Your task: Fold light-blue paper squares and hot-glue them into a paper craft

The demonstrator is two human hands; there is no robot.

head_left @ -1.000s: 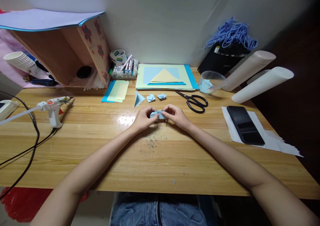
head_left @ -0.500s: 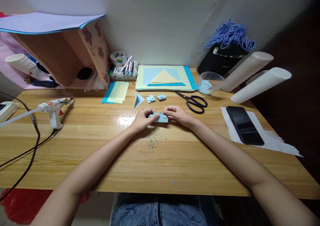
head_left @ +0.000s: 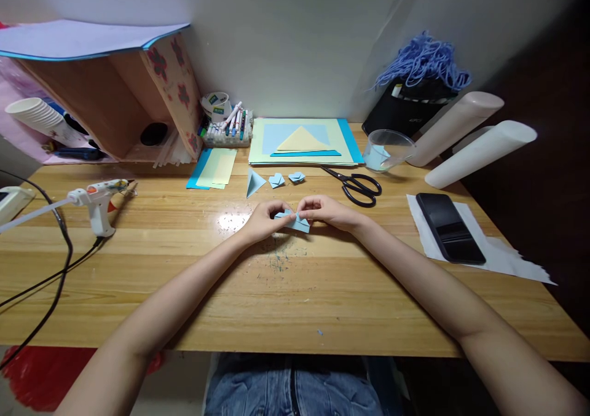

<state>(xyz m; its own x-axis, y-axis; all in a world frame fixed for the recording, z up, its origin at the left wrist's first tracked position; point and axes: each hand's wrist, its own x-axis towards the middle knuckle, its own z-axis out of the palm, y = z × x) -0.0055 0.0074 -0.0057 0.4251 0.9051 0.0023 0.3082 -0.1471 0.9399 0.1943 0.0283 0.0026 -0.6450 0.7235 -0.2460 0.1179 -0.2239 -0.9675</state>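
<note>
Both my hands meet over the middle of the wooden desk (head_left: 295, 293), pinching a small folded piece of light blue paper (head_left: 297, 221). My left hand (head_left: 265, 219) grips its left end with curled fingers. My right hand (head_left: 325, 210) pinches its right upper edge. The paper rests low against the desk top. Just behind it lie a light blue paper cone (head_left: 254, 182) and two small folded blue pieces (head_left: 277, 180) (head_left: 297, 176).
Black scissors (head_left: 357, 187) lie right of the hands, a clear cup (head_left: 387, 149) behind them. A black phone (head_left: 450, 227) sits on white paper. Coloured paper sheets (head_left: 302, 141), a marker tray (head_left: 229, 127), a glue gun (head_left: 99, 198) with cables, and white rolls (head_left: 479, 153) surround the work area.
The blue paper has been refolded between my fingers; it now shows a pointed lower right corner. My hands stayed in nearly the same spot.
</note>
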